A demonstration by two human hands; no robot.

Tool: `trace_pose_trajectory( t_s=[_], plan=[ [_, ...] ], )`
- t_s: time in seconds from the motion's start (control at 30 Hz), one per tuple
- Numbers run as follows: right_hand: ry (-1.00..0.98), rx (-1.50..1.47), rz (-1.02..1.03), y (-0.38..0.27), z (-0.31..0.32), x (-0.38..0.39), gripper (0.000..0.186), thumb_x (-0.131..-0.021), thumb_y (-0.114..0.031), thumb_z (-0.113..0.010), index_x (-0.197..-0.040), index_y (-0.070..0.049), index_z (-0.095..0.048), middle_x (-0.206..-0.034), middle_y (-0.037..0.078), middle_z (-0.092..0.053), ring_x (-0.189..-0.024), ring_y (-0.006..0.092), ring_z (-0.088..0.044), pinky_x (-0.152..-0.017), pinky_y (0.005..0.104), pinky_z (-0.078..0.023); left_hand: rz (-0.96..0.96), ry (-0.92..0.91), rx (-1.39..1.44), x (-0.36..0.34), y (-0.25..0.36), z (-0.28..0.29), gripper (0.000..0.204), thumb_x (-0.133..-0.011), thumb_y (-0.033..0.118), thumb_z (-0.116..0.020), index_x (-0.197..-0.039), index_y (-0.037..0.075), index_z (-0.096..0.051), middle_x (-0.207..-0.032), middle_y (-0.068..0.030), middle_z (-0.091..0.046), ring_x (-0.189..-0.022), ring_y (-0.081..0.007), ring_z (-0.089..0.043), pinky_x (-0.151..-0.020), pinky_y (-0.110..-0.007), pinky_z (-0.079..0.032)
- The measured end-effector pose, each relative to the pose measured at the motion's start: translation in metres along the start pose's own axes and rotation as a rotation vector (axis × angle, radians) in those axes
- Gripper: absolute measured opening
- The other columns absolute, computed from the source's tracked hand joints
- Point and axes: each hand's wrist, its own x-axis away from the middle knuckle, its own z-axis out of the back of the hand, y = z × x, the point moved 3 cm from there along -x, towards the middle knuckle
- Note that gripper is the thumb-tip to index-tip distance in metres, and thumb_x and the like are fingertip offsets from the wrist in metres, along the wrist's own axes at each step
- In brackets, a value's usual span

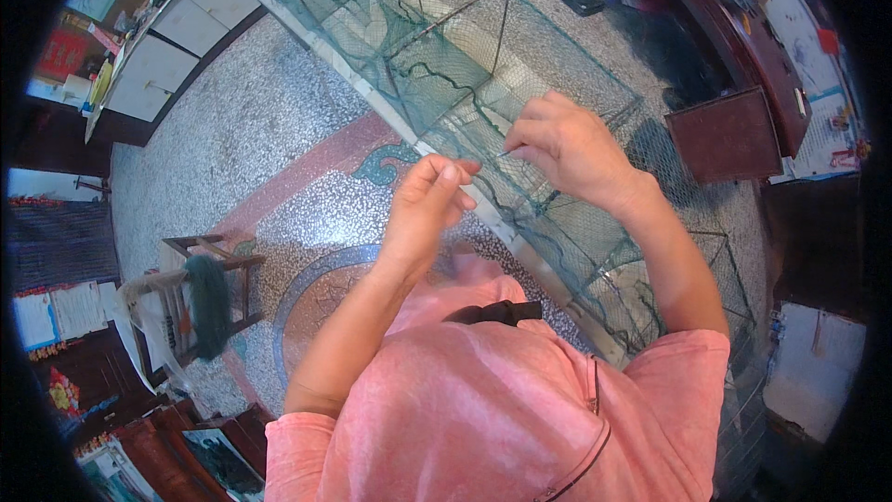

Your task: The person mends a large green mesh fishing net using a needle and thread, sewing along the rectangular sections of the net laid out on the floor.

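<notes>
A long green net cage (557, 65) with dark square frames and cords lies diagonally beside a pale strip (339, 65). My right hand (567, 144) is over the netting, thumb and forefinger pinched on a thin dark implement (505, 153), perhaps a needle. My left hand (432, 191) is just left of it at the strip, fingers curled and thumb near the forefinger; whatever it may hold is too small to make out.
A wooden stool (242, 316) with a green twine bundle (206, 302) stands at lower left on a patterned floor. A white cabinet (149, 74) lines the upper left, a dark wooden desk (715, 28) the upper right, with a brown panel (720, 135) at its end.
</notes>
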Motion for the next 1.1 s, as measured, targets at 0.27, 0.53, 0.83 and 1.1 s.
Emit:
trace_pose_trajectory(
  t_s=[0.27,0.53,0.83,1.1],
  plan=[
    [-0.012,-0.264,-0.049,-0.009,-0.01,-0.006,0.011,-0.074,-0.006,-0.062,-0.084,-0.008,-0.062,-0.083,0.01,-0.056,-0.084,0.0305,-0.054,-0.071,0.039,-0.045,0.035,0.097,0.113,0.002,-0.006,0.011,0.015,-0.097,0.021,-0.048,-0.091,0.007,-0.052,-0.099,-0.0084,-0.06,-0.072,-0.0097,-0.055,-0.056,-0.02,-0.041],
    [0.014,-0.109,0.113,-0.023,-0.024,-0.014,0.007,-0.075,-0.012,-0.065,-0.081,-0.01,-0.061,-0.085,0.008,-0.05,-0.085,0.0293,-0.052,-0.071,0.0388,-0.044,0.033,0.047,0.247,-0.002,-0.018,0.021,0.01,-0.096,0.016,-0.048,-0.094,0.007,-0.053,-0.09,-0.0041,-0.057,-0.073,-0.0109,-0.056,-0.058,-0.022,-0.044],
    [0.239,-0.966,0.015,-0.089,0.043,-0.034,0.013,-0.089,-0.013,-0.059,-0.092,-0.003,-0.053,-0.082,0.005,-0.056,-0.075,0.015,-0.055,-0.069,0.0274,-0.046,-0.546,-0.016,-0.831,0.013,0.01,-0.015,0.013,-0.088,0.01,-0.055,-0.095,-0.001,-0.052,-0.101,-0.009,-0.054,-0.092,-0.0185,-0.052,-0.076,-0.029,-0.044],
    [0.109,-0.036,0.033,-0.035,0.077,-0.009,0.01,-0.088,-0.011,-0.058,-0.084,-0.002,-0.059,-0.065,0.006,-0.059,-0.061,0.0096,-0.057,-0.057,0.0259,-0.045,-0.3,-0.072,-0.222,-0.008,0.048,0.001,0.016,-0.091,0.018,-0.054,-0.082,0.006,-0.055,-0.094,-0.0056,-0.057,-0.088,-0.0154,-0.057,-0.078,-0.026,-0.043]
  ],
)
